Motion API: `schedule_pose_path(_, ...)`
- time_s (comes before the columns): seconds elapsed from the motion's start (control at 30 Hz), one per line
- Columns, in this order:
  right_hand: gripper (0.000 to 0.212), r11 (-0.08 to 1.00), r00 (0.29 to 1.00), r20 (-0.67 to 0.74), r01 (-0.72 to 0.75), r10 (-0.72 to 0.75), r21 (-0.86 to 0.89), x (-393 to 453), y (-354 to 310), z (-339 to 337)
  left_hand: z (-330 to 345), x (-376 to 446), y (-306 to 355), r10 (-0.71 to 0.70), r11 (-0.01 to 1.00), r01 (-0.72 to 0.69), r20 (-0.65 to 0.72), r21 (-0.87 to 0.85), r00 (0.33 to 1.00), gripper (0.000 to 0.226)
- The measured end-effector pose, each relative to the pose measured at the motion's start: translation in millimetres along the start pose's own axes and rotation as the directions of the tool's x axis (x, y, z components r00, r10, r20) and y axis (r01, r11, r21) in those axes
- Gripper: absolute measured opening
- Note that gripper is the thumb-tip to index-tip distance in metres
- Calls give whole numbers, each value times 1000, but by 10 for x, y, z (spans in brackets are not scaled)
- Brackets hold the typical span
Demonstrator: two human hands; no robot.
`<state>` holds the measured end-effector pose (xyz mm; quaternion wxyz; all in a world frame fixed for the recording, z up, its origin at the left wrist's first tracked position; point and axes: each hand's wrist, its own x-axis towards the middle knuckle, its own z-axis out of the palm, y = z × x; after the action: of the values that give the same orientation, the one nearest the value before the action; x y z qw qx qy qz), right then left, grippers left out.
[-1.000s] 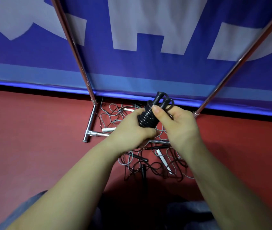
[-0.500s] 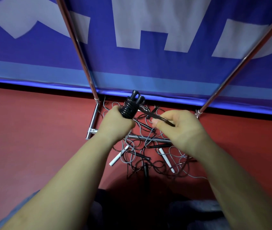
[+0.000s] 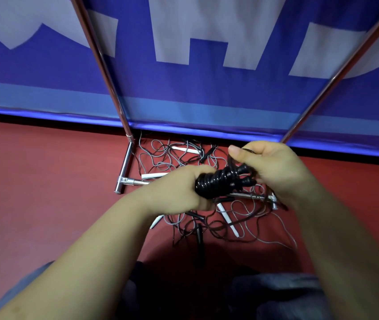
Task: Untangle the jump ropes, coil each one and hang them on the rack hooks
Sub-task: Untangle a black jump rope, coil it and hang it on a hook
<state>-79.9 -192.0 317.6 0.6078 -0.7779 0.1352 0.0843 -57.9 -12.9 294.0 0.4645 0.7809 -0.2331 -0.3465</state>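
Hands both grasp one black coiled rope (image 3: 221, 181), left hand (image 3: 179, 190) gripping, right hand (image 3: 269, 167) pinching its end, unhung; tangled ropes (image 3: 184, 158) remain floored.

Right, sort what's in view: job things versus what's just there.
Job:
- black coiled rope, gripped by left hand, right hand pinching its cord
- tangled ropes on the floor
- rack frame

Just there:
- blue banner
- red floor

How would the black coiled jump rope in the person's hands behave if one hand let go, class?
The black coiled rope would probably spring loose, since only the left hand grips its wraps. Its free end, pinched by the right hand, looks floppy. Its glossy surface may be slippery.
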Motion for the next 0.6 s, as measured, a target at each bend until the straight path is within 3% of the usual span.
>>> schedule_pose_path(0.13,27,952,978,175,-159,115,264,-25,-27,62,49,-13,61,56,988,-59,-26,-141,998,35)
schedule_pose_path(0.27,53,917,981,94,-190,167,351,23,-19,119,21,10,59,31,961,-74,-160,-267,987,36)
schedule_pose_path(0.43,31,945,989,42,-145,139,294,40,-37,173,34,45,64,-62,937,-46,-293,-347,954,31)
schedule_pose_path(0.53,31,992,988,109,-113,106,62,28,31,230,-61,89,-3,-294,827,-10,-448,-561,844,27)
schedule_pose_path(0.6,32,995,981,165,-93,98,-38,2,84,293,-127,109,-39,-415,747,2,-464,-665,783,24)
